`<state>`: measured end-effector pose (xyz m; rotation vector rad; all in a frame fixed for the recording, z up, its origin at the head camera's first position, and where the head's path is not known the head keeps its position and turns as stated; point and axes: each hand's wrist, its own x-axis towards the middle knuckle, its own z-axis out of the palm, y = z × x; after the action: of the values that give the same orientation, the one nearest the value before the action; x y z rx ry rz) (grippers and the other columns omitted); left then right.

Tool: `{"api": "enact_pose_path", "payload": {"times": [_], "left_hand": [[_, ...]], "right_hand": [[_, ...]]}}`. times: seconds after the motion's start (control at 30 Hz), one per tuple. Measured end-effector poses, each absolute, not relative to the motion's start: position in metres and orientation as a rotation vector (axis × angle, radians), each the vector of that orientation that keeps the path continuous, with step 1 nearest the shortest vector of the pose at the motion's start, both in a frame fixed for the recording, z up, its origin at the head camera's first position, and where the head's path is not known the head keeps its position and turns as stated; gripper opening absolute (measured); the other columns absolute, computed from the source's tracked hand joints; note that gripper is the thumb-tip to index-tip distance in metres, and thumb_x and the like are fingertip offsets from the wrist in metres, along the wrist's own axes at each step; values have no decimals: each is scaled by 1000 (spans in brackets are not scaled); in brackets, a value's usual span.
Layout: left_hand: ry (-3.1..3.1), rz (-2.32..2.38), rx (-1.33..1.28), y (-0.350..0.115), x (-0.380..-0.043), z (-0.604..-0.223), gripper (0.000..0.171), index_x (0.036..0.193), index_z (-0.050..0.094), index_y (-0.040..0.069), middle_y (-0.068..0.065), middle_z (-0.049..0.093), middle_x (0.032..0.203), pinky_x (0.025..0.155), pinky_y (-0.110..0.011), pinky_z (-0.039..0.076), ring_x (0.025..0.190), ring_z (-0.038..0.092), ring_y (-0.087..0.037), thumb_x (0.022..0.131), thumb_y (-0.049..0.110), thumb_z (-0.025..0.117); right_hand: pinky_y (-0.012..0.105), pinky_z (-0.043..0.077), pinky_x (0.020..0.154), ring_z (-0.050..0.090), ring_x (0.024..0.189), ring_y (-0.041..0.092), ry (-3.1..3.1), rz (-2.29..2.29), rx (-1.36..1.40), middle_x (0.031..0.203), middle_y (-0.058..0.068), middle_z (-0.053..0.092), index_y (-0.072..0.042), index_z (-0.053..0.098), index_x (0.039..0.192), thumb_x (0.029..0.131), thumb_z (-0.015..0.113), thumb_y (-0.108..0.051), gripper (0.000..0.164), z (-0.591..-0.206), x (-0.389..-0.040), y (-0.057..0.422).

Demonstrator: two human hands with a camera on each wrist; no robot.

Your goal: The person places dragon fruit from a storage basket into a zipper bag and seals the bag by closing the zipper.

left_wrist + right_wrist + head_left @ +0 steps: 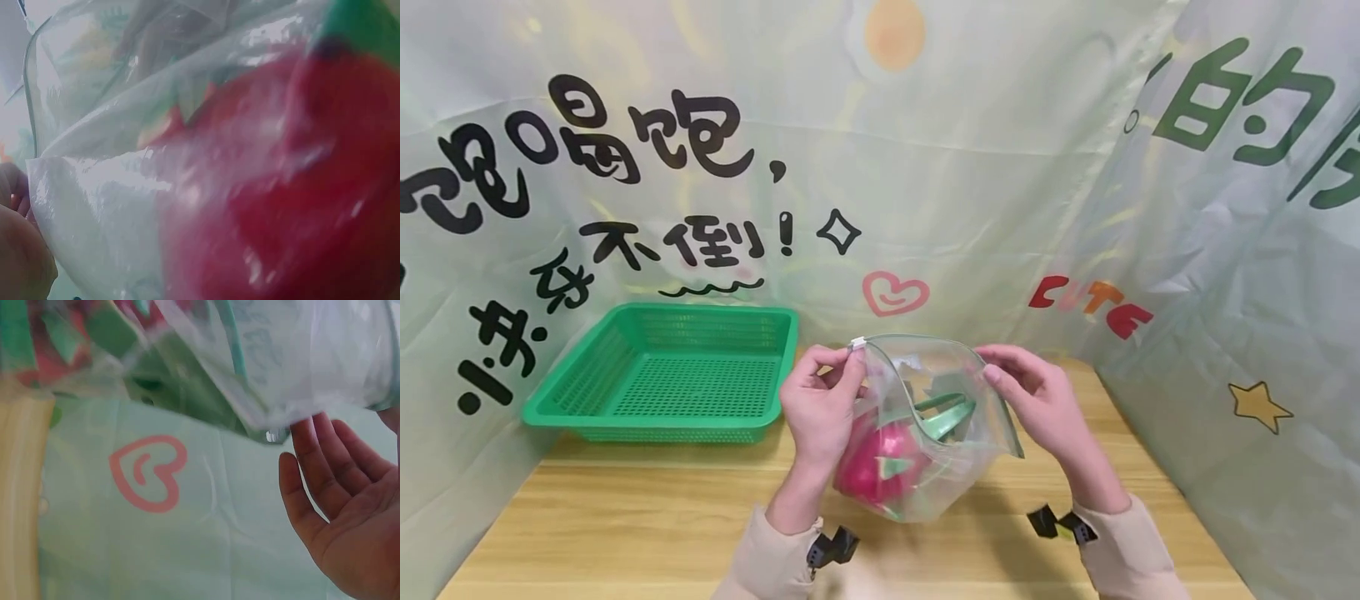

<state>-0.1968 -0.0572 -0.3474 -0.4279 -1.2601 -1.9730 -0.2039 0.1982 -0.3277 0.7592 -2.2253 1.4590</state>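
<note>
A clear zip bag (pixel 977 492) hangs above the table between both hands, its mouth gaping. Inside it lies what looks like a dragon fruit (pixel 880 471), pinkish red with green scales; long green leaf-like tips (pixel 951 417) stand up near the bag's mouth. At the left end of the zip, beside the white slider (pixel 858 342), my left hand (pixel 820 408) pinches the bag's top corner. My right hand (pixel 1037 396) holds the opposite rim, thumb in front and fingers behind. Red fruit skin (pixel 281 187) behind plastic fills most of the left wrist view.
To the left, a green plastic basket (pixel 692 387) with a mesh bottom stands at the back of the wooden table (pixel 625 517). Printed cloth walls (pixel 1000 208) enclose the table at the back and both sides.
</note>
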Motion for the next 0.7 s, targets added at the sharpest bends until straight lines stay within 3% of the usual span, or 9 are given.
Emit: {"api": "enact_pose_path", "payload": {"times": [0.17,0.23,0.37,0.43,0.57,0.7], "left_hand": [[-1236,-2028,-361,-58,-197,-348,12,90,60,-22,2,75,87,51,-26,59,68,74,-8,88,-15,70],[-1236,-2029,-346,-58,-197,-347,13,90,60,-22,2,75,87,50,-26,59,66,73,-8,88,-14,70],[-1221,-2034,-336,-59,-197,-346,16,90,59,-22,1,75,86,50,-26,59,64,72,-7,88,-13,71],[-1211,-2031,-333,-59,-197,-345,16,89,59,-23,2,75,86,50,-26,59,62,72,-7,88,-13,71],[-1194,-2023,-313,-61,-197,-343,17,89,58,-23,2,75,85,50,-26,59,62,70,-6,87,-13,72],[-1182,-2019,-317,-65,-197,-342,18,90,57,-24,1,75,86,50,-26,59,63,71,-6,88,-14,71]], "right_hand": [[18,52,96,68,107,9,-2074,1421,840,120,-3,71,9,65,124,90,64,17,36,-348,-180,194],[19,49,101,65,114,10,-2034,1372,883,126,2,68,7,64,127,85,72,13,44,-356,-173,194],[20,46,104,59,122,12,-2014,1241,926,132,11,63,4,63,130,79,93,-19,64,-368,-166,194],[19,46,103,58,121,13,-1995,1176,926,128,15,63,4,64,126,78,93,-38,70,-374,-167,194],[18,47,95,60,109,14,-1911,1117,929,110,19,65,3,70,110,86,82,-49,59,-381,-175,196],[16,50,81,62,92,12,-1862,1153,950,96,14,68,1,73,98,89,84,-29,33,-380,-186,202]]}}
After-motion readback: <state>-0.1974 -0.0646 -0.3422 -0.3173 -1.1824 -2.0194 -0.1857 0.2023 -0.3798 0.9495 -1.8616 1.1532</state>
